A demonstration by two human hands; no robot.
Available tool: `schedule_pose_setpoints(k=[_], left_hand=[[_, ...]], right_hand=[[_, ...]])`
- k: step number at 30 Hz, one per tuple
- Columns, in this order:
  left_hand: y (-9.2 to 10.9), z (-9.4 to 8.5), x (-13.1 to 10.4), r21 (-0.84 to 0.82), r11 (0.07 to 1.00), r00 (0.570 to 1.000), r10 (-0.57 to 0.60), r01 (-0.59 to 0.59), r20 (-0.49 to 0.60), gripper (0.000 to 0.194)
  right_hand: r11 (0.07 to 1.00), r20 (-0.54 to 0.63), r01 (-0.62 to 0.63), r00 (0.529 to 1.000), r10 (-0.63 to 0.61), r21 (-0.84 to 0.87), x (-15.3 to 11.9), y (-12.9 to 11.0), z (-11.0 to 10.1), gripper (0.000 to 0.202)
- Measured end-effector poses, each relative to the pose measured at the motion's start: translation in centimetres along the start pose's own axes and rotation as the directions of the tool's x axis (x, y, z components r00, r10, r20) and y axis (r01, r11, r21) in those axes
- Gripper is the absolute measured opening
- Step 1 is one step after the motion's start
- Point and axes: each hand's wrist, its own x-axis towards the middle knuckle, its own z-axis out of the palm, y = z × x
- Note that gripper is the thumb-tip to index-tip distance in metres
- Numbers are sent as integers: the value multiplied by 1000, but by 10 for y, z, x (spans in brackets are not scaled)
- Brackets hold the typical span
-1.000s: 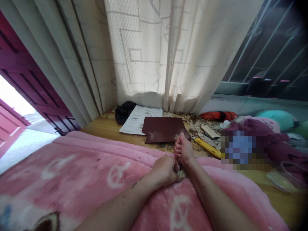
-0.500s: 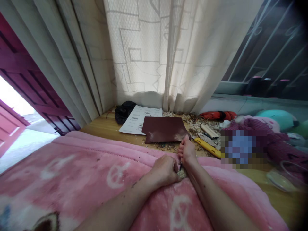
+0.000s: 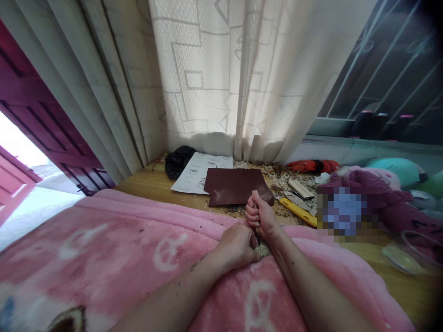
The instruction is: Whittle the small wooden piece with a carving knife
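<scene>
My left hand (image 3: 238,242) is closed on a pale, knobbly-textured piece (image 3: 262,249) that rests on the pink blanket (image 3: 131,258). Only part of the piece shows past the fingers. Just above it, my right hand (image 3: 261,213) makes a fist around a thin dark tool whose lower end points down at the piece. Its handle is hidden in the fist, so I cannot tell its kind. Behind the right hand a dark brown sheet (image 3: 235,184) lies on the wooden surface, partly over a white printed sheet (image 3: 197,173).
Right of the brown sheet lie a yellow-handled cutter (image 3: 298,212) and a cream-coloured block (image 3: 301,189) among scattered shavings (image 3: 277,177). A black bag (image 3: 178,161) and a red-orange item (image 3: 313,166) sit farther back. Plush toys (image 3: 394,170) and a clear container (image 3: 403,258) are at right.
My right hand has shifted left and slightly up, and its fist is turned more toward my left hand. My left hand stays in nearly the same place on the pale piece.
</scene>
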Motion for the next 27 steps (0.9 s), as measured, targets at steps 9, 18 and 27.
schedule_pose_setpoints(k=[9,18,27], left_hand=[[-1,2,0,26,998,999,-48,48,-14,14],[0,1,-1,19,999,999,-41,41,10,14],[3,0,-1,21,998,998,-58,58,7,13]], right_hand=[[991,-508,73,853,-122,-115,3,1,0,35],[997,-371,53,926,-73,-63,0,0,2,35],[999,-227,-3,974,-5,-38,3,1,1,36]])
